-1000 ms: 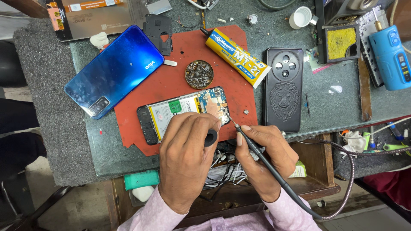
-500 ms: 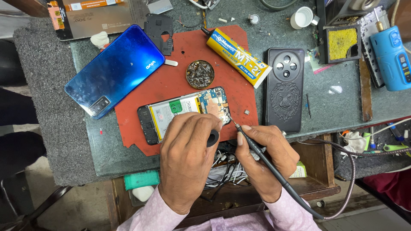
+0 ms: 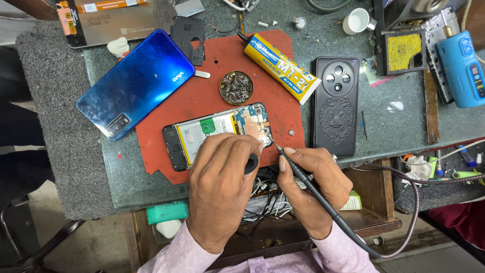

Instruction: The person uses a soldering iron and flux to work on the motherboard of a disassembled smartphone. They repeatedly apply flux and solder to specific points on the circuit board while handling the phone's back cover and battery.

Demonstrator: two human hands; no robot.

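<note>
Red mat [image 3: 202, 101] cushioned the opened phone [image 3: 217, 132]; your left hand [image 3: 220, 189] steadied it, fingers pressed together, while your right hand [image 3: 313, 184] pinched the soldering iron [image 3: 303, 179] pen-like for control.

left hand [image 3: 222, 187] curled; right hand [image 3: 313, 182] pinching

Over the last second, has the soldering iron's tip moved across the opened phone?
No. The soldering iron tip stays at the opened phone's lower right corner, equally close to the black case.
</note>
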